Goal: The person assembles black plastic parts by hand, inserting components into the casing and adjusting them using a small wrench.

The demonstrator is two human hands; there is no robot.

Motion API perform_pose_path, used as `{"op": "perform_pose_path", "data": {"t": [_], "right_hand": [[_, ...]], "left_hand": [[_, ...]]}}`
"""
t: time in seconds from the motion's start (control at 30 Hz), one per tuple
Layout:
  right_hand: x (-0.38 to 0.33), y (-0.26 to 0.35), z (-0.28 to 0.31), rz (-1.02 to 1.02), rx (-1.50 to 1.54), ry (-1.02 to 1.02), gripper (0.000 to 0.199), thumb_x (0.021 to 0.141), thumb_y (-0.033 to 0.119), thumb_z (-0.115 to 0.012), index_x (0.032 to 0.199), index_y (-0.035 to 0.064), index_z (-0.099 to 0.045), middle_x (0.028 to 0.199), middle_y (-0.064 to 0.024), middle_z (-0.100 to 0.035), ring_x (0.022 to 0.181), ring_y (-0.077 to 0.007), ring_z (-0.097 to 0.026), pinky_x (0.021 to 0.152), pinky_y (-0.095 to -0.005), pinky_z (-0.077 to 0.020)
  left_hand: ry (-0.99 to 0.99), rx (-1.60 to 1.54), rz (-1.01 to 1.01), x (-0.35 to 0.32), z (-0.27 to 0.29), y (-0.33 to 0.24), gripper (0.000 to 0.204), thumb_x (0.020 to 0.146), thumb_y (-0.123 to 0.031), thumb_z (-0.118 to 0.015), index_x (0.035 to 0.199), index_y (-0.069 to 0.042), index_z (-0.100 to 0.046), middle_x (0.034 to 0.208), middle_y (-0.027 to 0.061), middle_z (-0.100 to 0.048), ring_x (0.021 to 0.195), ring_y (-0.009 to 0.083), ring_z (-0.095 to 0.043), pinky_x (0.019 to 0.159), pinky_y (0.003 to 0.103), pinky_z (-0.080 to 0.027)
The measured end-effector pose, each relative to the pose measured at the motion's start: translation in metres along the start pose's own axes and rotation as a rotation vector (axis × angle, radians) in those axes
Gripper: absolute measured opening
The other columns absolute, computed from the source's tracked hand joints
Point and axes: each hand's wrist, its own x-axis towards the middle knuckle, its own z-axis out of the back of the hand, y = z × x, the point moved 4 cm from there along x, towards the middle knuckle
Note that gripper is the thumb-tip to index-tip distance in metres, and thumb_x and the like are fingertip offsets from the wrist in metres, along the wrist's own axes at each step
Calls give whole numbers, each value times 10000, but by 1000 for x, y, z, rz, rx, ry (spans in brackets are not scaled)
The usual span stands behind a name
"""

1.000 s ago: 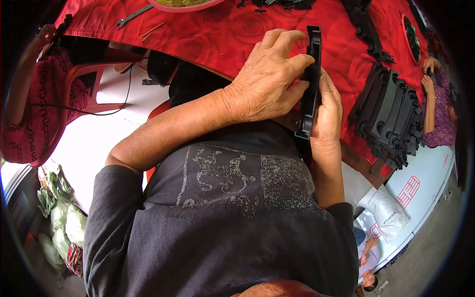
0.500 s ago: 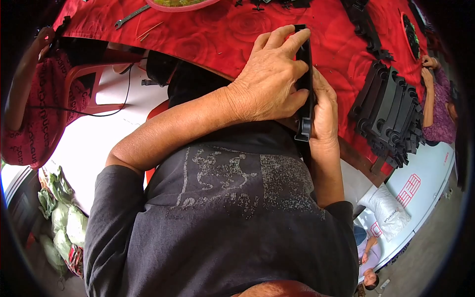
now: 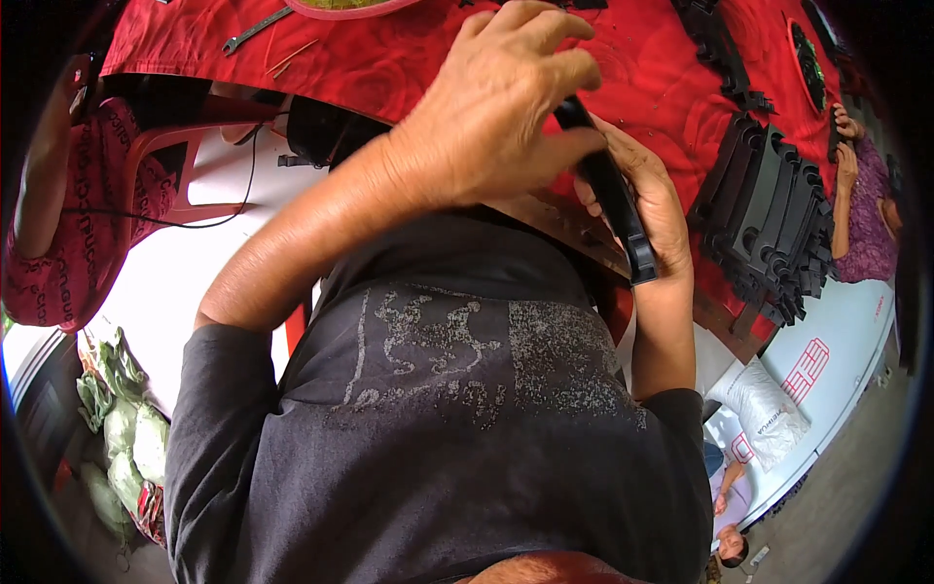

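A long, narrow black plastic piece (image 3: 615, 200) rests across my right hand (image 3: 654, 195), whose fingers wrap round it from the right and from beneath. The piece slants, its squared near end beside my right wrist and its far end by my left thumb. My left hand (image 3: 516, 97) is raised over the red tablecloth (image 3: 389, 73), fingers apart and loosely bent. Its thumb lies over the piece's far part; whether it touches cannot be seen.
To the right lies a pile of similar black plastic pieces (image 3: 764, 214), with more black parts (image 3: 715, 49) behind it. A wrench (image 3: 258, 31) lies by a pink-rimmed basin (image 3: 360, 12) at the far left. Co-workers sit at both sides; one wears a purple top (image 3: 866, 219).
My left hand has come off the black piece and moved up and left, its fingers spreading. The piece has tilted, its near end swinging right, as my right hand shifted slightly right.
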Motion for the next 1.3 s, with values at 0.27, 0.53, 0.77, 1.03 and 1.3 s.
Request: {"op": "perform_pose_path", "data": {"t": [0.27,0.53,0.77,1.03,1.3], "right_hand": [[-1,-8,-18,-186,66,225,443,1062,258,-444,1401,-27,-467,880,-141,-705,574,-164,-678,482,-212,-507],[1,-14,-4,-180,163,307,525,1077,263,-369,1507,-33,-316,1027,-294,-697,626,-260,-711,480,-220,-531],[1,-4,15,-10,481,421,885,976,616,-465,1521,-58,-291,1505,-317,-398,1425,-443,-367,1213,-545,-240],[-16,-2,19,569,653,139,691,994,505,-554,1387,-51,-441,1299,-222,-592,1249,-379,-559,1175,-569,-315],[-6,15,12,744,424,-196,419,1061,437,-452,1152,45,-571,993,-103,-628,949,-251,-630,1021,-510,-472]], "left_hand": [[961,-268,107,10,-24,16,293,839,-267,-728,989,-16,-725,974,147,-686,972,320,-663,892,411,-501],[855,-361,116,3,-23,15,322,837,-266,-729,1000,11,-703,874,165,-668,862,319,-672,771,409,-516],[715,-557,322,-28,-28,24,329,882,-240,-720,1056,37,-684,782,144,-681,718,182,-656,667,329,-512],[588,-573,560,-52,-39,6,234,996,-196,-590,1044,33,-602,718,136,-635,732,185,-673,647,354,-508],[600,-719,610,-56,-50,-17,193,1030,-164,-513,1049,20,-568,738,107,-606,709,205,-637,656,354,-507]]}}
